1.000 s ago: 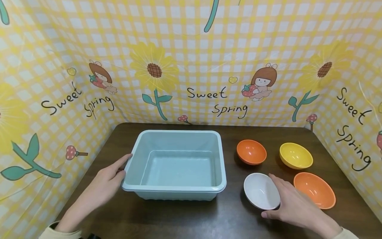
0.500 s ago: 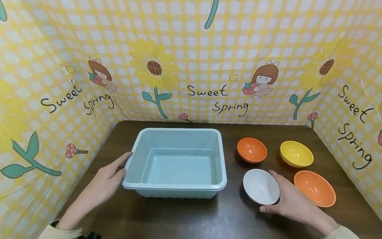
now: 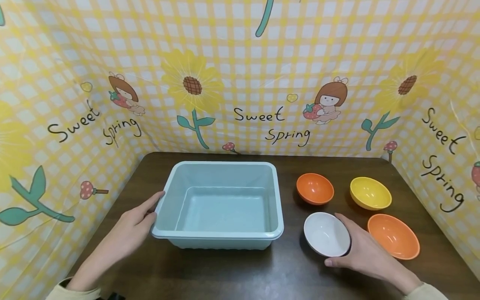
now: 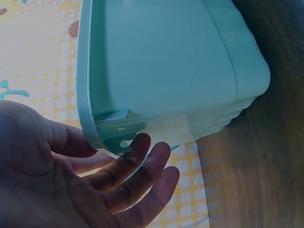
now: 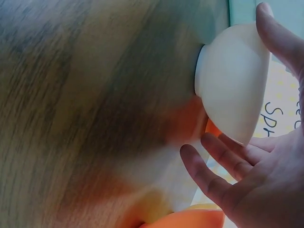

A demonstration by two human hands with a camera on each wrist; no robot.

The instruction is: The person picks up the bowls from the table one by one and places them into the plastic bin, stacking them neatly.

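Observation:
In the head view, a pale blue rectangular plastic basin (image 3: 221,235) stands left of centre on the table. My left hand (image 3: 131,231) holds its left rim; in the left wrist view, the thumb is at the rim and the other fingers curl beneath it. A white bowl (image 3: 326,235) is right of the basin, mouth up. My right hand (image 3: 369,254) grips this bowl by its right side, thumb at the near rim and fingers at the far side. In the right wrist view the bowl's foot is close to the tabletop; I cannot tell whether it touches.
Behind the white bowl stand a dark orange bowl (image 3: 315,189) and a yellow bowl (image 3: 370,193). A lighter orange bowl (image 3: 393,236) sits right beside my right hand. The dark brown table (image 3: 232,275) is enclosed by a yellow checked cloth (image 3: 240,75) at the back and sides.
The white bowl has shifted slightly away from me and levelled a little with my right hand, whose thumb has closed on its near rim. My left hand stays at the basin.

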